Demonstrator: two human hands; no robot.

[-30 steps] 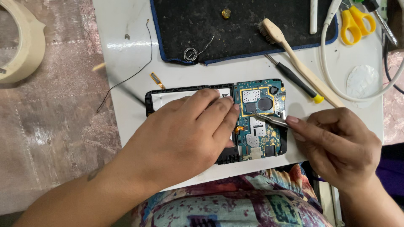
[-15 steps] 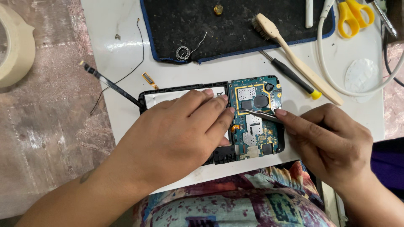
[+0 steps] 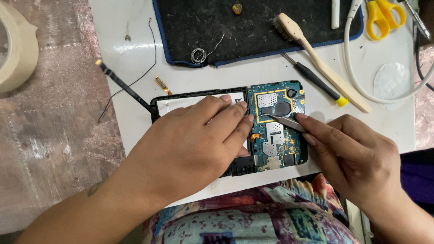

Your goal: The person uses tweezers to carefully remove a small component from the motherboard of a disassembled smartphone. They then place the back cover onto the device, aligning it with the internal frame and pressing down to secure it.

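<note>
— Hands? Left hand (image 3: 194, 140) pressing flat, fingers together, on opened phone (image 3: 235, 129) at white table's (image 3: 135, 54) near edge.
— Right hand (image 3: 357, 158) pinching tweezers (image 3: 285, 122), tips touching blue circuit board (image 3: 278, 122). Advising steady, light pressure.

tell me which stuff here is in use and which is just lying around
In use: left hand pressing down the opened phone; right hand holding metal tweezers on its circuit board.

Lying about: wooden brush, screwdriver, yellow scissors, tape roll, black mat.
</note>
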